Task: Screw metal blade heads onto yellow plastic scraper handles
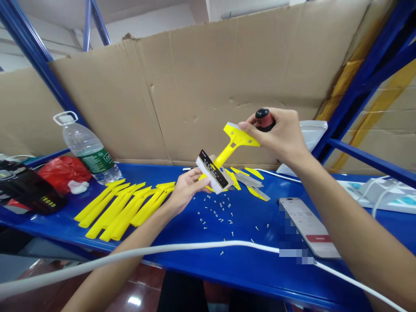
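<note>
A yellow scraper (pixel 238 138) with two screws in its wide head is held up slantwise between both hands. My left hand (pixel 188 188) is closed around its lower end, together with a black-and-white label card (pixel 212 172) that lies across the handle. At the head's right corner, my right hand (pixel 279 130) pinches the scraper between thumb and fingers. That same hand also grips a screwdriver by its red-and-black handle (pixel 264 120); the shaft is hidden. Beneath them, small screws and nuts (pixel 221 212) lie scattered on the blue table (pixel 182 251).
Several yellow handles (pixel 123 210) lie in a row at left. Yellow head plates and grey metal pieces (pixel 251 181) lie behind the hands. A water bottle (pixel 89 147), black flask (pixel 29 186), phone (pixel 308 227) and power strip (pixel 383 195) stand around. A white cable (pixel 195 245) crosses in front.
</note>
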A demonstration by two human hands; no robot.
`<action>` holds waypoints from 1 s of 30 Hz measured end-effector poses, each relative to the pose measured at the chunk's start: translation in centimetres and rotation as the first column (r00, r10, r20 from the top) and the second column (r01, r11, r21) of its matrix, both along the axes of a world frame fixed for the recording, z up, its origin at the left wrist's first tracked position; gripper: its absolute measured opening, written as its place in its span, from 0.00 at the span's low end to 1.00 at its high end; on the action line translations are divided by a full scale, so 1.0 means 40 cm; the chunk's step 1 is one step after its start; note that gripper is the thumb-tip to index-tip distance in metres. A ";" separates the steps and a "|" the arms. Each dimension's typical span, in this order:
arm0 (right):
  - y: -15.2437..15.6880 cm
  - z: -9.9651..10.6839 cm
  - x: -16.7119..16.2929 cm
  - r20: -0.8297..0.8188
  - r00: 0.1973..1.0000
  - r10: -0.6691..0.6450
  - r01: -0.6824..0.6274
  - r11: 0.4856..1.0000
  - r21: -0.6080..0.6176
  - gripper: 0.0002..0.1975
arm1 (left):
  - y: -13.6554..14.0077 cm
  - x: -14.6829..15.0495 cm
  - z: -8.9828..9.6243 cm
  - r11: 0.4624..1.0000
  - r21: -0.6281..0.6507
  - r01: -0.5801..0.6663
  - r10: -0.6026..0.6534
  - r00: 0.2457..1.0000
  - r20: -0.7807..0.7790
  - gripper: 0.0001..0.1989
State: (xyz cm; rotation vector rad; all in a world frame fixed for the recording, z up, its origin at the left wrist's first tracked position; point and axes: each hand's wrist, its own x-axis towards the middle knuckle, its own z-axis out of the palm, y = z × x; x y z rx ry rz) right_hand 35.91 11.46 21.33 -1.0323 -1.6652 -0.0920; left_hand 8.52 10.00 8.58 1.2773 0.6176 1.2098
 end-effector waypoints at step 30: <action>-0.038 -0.016 -0.072 0.158 0.886 0.436 -0.315 0.816 -0.484 0.26 | -0.043 0.025 0.016 0.997 -0.043 -0.060 0.055 0.993 -0.107 0.25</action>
